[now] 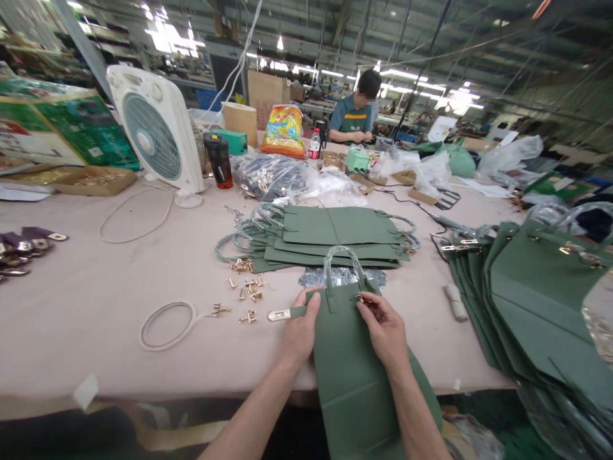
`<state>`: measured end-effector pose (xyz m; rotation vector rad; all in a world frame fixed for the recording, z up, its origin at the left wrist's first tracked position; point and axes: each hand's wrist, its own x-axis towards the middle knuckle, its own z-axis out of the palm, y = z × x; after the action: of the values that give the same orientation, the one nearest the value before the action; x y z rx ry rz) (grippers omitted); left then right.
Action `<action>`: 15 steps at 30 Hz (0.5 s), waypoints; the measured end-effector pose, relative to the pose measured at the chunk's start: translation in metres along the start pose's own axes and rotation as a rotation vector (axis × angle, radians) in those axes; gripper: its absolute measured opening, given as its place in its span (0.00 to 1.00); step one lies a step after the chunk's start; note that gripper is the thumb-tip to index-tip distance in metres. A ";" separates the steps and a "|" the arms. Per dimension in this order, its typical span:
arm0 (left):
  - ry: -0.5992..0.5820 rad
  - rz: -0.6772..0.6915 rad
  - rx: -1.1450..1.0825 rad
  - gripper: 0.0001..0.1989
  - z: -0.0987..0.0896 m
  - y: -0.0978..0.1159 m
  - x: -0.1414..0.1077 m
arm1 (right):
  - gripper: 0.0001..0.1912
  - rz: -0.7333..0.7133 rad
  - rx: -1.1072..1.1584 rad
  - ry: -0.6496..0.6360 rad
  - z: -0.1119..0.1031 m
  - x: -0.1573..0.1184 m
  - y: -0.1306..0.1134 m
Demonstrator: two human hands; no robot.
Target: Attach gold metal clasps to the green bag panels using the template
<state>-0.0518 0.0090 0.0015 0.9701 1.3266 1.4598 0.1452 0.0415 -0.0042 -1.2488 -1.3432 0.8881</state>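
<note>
A green handbag panel (349,370) with a plastic-wrapped handle (342,255) hangs over the table's front edge. My left hand (301,329) is closed on its upper left edge, thumb on top. Beside that thumb a green strap with a metal tip plate (279,315) sticks out to the left. My right hand (385,326) pinches a small metal clasp piece (360,298) against the panel, right of the handle's left foot; the fingers partly hide it. Several gold clasp pieces (251,291) lie loose on the table to the left.
Flat green bags (335,227) are stacked ahead. More green bags (527,306) stand at the right. At the left are a white fan (153,128), a cord loop (165,326) and dark straps (23,246). A tumbler (219,160) stands further back. A co-worker (355,115) sits across the table.
</note>
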 end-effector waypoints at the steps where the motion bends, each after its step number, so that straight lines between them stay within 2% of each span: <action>1: -0.021 -0.014 -0.025 0.19 0.000 0.001 0.000 | 0.19 0.003 -0.004 -0.036 -0.001 0.001 0.000; 4: -0.064 -0.053 -0.126 0.20 0.000 0.005 0.000 | 0.18 0.007 -0.010 -0.083 -0.005 0.003 0.003; 6: -0.114 -0.115 -0.281 0.22 0.003 0.007 -0.001 | 0.19 0.007 -0.014 -0.091 -0.006 0.004 0.007; 10: -0.260 -0.376 -0.614 0.23 0.012 0.008 -0.004 | 0.18 -0.025 -0.048 -0.110 -0.005 0.003 0.014; 12: -0.300 -0.494 -0.693 0.23 0.015 0.008 -0.005 | 0.17 -0.069 -0.097 -0.115 -0.004 0.003 0.016; 15: -0.325 -0.597 -0.759 0.24 0.015 0.007 -0.004 | 0.14 -0.176 -0.183 -0.117 -0.005 0.005 0.016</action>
<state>-0.0369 0.0092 0.0104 0.2507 0.6371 1.1206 0.1538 0.0490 -0.0179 -1.2094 -1.6310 0.7363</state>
